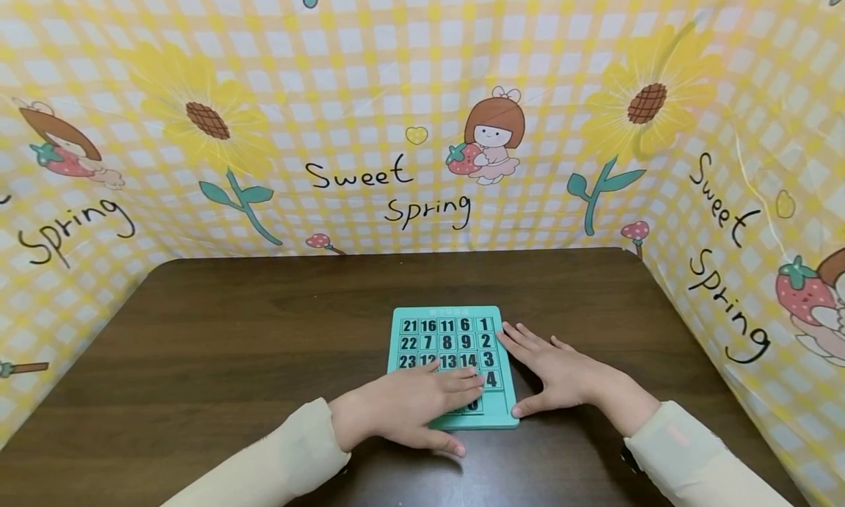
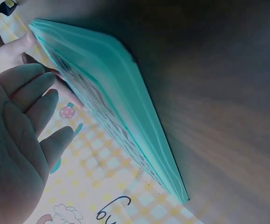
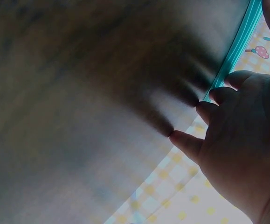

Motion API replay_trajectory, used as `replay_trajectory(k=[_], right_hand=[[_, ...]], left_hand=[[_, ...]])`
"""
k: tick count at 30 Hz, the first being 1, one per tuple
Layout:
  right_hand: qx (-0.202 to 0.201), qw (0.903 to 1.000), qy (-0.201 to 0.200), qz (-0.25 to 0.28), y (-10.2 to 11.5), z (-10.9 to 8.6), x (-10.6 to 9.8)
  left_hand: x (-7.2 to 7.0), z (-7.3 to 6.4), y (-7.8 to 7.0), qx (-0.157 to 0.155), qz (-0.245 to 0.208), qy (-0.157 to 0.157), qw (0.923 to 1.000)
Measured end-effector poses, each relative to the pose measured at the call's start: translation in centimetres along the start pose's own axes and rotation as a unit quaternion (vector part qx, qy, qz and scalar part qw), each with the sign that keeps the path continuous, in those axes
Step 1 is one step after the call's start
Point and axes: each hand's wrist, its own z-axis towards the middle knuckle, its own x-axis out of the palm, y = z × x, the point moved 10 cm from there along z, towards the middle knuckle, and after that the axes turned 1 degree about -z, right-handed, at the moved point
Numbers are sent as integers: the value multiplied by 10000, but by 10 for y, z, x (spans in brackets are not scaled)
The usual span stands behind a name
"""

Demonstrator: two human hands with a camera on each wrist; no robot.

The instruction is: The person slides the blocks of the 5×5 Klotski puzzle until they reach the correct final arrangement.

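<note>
A turquoise number slide puzzle (image 1: 488, 422) lies flat on the brown table, with black numbers on its tiles. Over its lower rows spreads my left hand (image 1: 422, 404), fingers straight, hiding several tiles. In the left wrist view the palm (image 2: 13, 126) faces the puzzle's tiled side (image 2: 111, 60) with nothing in the fingers. An unfilled slot shows at the lower right, below tile 4 (image 1: 491, 379). My right hand (image 1: 561, 375) lies along the right edge, its thumb at the lower right corner. In the right wrist view its fingertips reach the turquoise edge (image 3: 239, 42) and the table.
The dark wooden table (image 1: 264, 309) extends around the puzzle on all sides. A yellow checked cloth (image 1: 356, 111) with flowers and "Sweet Spring" lettering hangs behind the table and along both sides. Pale sleeves (image 1: 284, 448) cover both forearms.
</note>
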Motion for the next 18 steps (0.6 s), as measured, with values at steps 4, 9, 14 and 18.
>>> replay_trajectory(k=[4, 9, 14, 18], right_hand=[[-2, 10000, -19, -34, 1, 1, 0], [-47, 10000, -45, -55, 2, 0, -2], [-55, 10000, -30, -30, 2, 0, -1], [-58, 10000, -35, -24, 2, 0, -1]], left_hand=[[0, -11, -5, 42, 55, -56, 10000], [1, -21, -7, 29, 142, -145, 9998], [5, -25, -10, 53, 92, -124, 9999], [7, -24, -14, 121, 216, -151, 9996]])
